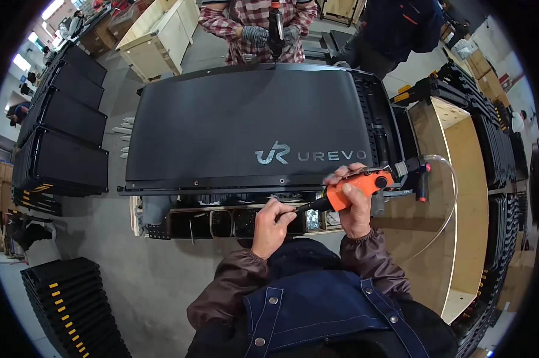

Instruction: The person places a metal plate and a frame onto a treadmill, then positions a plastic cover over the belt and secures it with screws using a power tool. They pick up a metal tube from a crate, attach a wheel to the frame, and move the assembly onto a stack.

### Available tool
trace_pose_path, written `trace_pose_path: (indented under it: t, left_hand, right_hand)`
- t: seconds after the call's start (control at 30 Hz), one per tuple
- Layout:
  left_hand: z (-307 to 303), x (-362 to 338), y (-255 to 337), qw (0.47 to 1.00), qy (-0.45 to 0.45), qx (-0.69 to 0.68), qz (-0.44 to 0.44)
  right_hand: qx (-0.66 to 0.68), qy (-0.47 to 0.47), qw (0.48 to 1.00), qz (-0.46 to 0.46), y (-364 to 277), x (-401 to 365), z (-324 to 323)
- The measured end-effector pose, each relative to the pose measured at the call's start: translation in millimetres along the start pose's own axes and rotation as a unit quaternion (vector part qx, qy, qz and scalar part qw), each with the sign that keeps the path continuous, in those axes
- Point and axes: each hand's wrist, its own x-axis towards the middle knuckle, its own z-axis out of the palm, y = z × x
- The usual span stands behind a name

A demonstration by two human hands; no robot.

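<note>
My right hand (pixel 357 213) is wrapped round an orange air screwdriver (pixel 365 186), its dark nose and bit (pixel 310 206) aimed to the left. At the tip of that bit, the thumb and fingers of my left hand (pixel 270 230) are pinched together; what they hold is too small to make out. Just beyond both hands lies a large black treadmill (pixel 245 119) with "UREVO" lettering on its belt. Screw heads (pixel 282 180) dot its near edge. Under the left hand and beside it are dark parts bins (pixel 220 223) along the bench front.
A clear air hose (pixel 456 197) loops right of the screwdriver, over an open plywood crate (pixel 463 221). Across the treadmill, a person in a checked shirt (pixel 222 22) holds another power driver (pixel 276 30). Stacked black frames (pixel 73 304) stand at left. Another wooden crate (pixel 156 45) sits behind.
</note>
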Motion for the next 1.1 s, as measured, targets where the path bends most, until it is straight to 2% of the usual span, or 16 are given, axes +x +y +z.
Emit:
trace_pose_path:
  t: [0.03,0.13,0.2,0.3,0.37,0.4,0.43,0.5,0.67,0.73,0.8,0.87,0.9,1.0,1.03,1.1]
  left_hand:
    - [5,-3,-3,1.0,-0.001,-0.003,-0.003]
    - [8,-4,0,0.995,0.058,-0.079,0.004]
    - [7,-2,7,0.99,0.122,0.007,0.074]
    - [1,0,10,0.976,0.139,0.1,0.138]
    - [-11,4,-3,0.995,0.014,-0.08,-0.049]
    - [-13,10,-14,0.964,-0.049,-0.199,-0.17]
    - [-9,15,-26,0.91,-0.051,-0.343,-0.227]
    - [5,25,-49,0.712,-0.054,-0.631,-0.304]
    - [40,49,-61,0.632,0.017,-0.705,-0.323]
    - [44,52,-66,0.57,0.012,-0.747,-0.342]
    - [46,55,-65,0.58,0.034,-0.732,-0.356]
    - [42,52,-59,0.632,0.01,-0.668,-0.393]
    - [34,49,-44,0.718,0.017,-0.547,-0.431]
    - [12,33,-41,0.875,0.112,-0.272,-0.385]
    - [-4,27,-49,0.888,0.156,-0.26,-0.345]
    - [-27,22,-48,0.804,0.232,-0.345,-0.426]
  right_hand:
    - [-0.018,-0.015,1.0,0.002,-2,1,3]
    - [-0.023,0.078,0.997,0.008,-5,6,25]
    - [-0.024,0.111,0.993,0.005,2,10,27]
    - [0.001,0.19,0.981,0.036,11,10,20]
    - [-0.013,0.155,0.988,0.005,14,10,20]
    - [-0.026,0.123,0.992,-0.021,13,8,21]
    - [-0.048,0.095,0.994,-0.034,13,9,26]
    - [-0.075,0.069,0.993,-0.06,14,14,40]
    - [-0.164,-0.03,0.978,-0.126,39,37,42]
    - [-0.232,-0.091,0.959,-0.133,48,44,41]
    - [-0.249,-0.092,0.957,-0.119,51,48,44]
    - [-0.274,-0.126,0.949,-0.094,51,52,50]
    - [-0.302,-0.161,0.937,-0.073,49,58,54]
    - [-0.336,-0.209,0.918,-0.023,53,77,67]
    - [-0.329,-0.228,0.917,-0.004,52,83,71]
    - [-0.32,-0.267,0.908,0.033,51,82,72]
